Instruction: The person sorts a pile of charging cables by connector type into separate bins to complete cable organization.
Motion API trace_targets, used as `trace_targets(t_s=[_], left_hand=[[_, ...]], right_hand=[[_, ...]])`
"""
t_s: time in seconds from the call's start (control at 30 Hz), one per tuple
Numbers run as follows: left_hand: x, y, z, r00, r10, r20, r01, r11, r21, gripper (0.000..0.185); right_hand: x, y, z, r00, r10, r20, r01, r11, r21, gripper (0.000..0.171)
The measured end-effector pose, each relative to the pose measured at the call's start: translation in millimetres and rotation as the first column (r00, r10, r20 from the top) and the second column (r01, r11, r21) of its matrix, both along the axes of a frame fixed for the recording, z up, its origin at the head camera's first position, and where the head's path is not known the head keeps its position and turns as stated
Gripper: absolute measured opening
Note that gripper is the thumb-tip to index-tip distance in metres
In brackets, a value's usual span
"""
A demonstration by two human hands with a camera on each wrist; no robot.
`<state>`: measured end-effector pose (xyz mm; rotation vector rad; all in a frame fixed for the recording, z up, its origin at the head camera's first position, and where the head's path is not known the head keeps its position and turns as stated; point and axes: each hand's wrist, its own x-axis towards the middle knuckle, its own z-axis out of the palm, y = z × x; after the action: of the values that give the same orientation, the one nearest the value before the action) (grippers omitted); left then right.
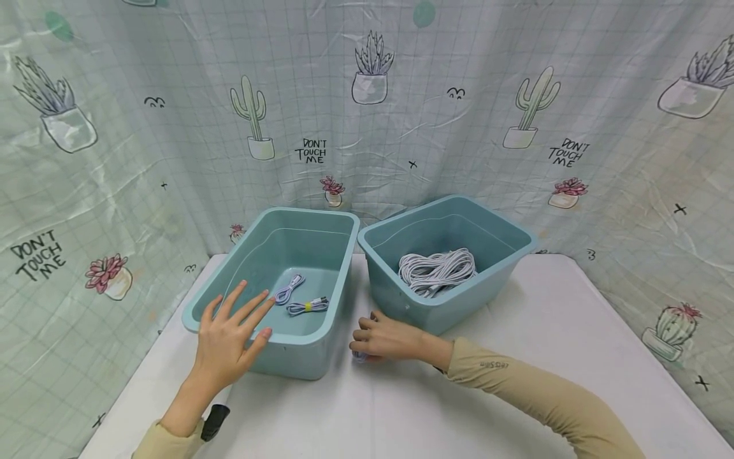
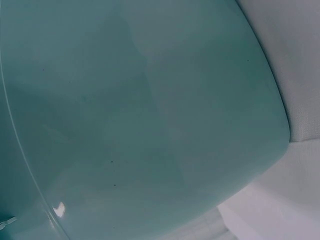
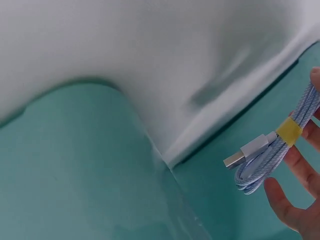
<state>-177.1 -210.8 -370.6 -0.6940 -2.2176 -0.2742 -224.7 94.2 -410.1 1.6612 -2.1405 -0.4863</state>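
My right hand [image 1: 384, 336] holds a coiled USB cable [image 3: 265, 162], light blue and braided, with a yellow band round its middle and a metal plug at one end. It is low between the two bins, and in the head view most of the cable is hidden under the fingers. Spread fingers mark my left hand [image 1: 228, 341], at the near rim of the left teal bin [image 1: 292, 360], holding nothing. Inside that bin lie two coiled cables: a pale one [image 1: 290, 289] and one with a yellow band [image 1: 309, 306]. The left wrist view shows only teal bin wall and white cloth.
To the right stands a second teal bin [image 1: 395, 306], turned at an angle, with a heap of white cable coils [image 1: 438, 271] in it. Both bins rest on a white table [image 1: 550, 319]. A cactus-print curtain [image 1: 424, 134] hangs behind and at both sides.
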Motion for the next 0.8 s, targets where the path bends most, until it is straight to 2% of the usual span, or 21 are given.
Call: trace_targets(t_s=[0.17,0.53,0.8], left_hand=[[0.0,0.0,-0.2,1.000,-0.001,-0.007,0.001,1.000,0.002,0.057],[1.0,0.6,0.5,1.000,0.002,-0.009,-0.002,1.000,-0.002,0.059],[1.2,0.4,0.1,1.000,0.003,-0.011,-0.004,1.000,-0.003,0.057]], right_hand=[[2.8,-0.5,9.2,0.998,0.022,-0.052,-0.023,1.000,-0.016,0.023],[9.3,-0.3,32.2,0.999,0.010,-0.033,-0.009,1.000,0.013,0.026],[14.0,1.9,54.6,0.997,0.016,-0.076,-0.016,1.000,0.007,0.028]])
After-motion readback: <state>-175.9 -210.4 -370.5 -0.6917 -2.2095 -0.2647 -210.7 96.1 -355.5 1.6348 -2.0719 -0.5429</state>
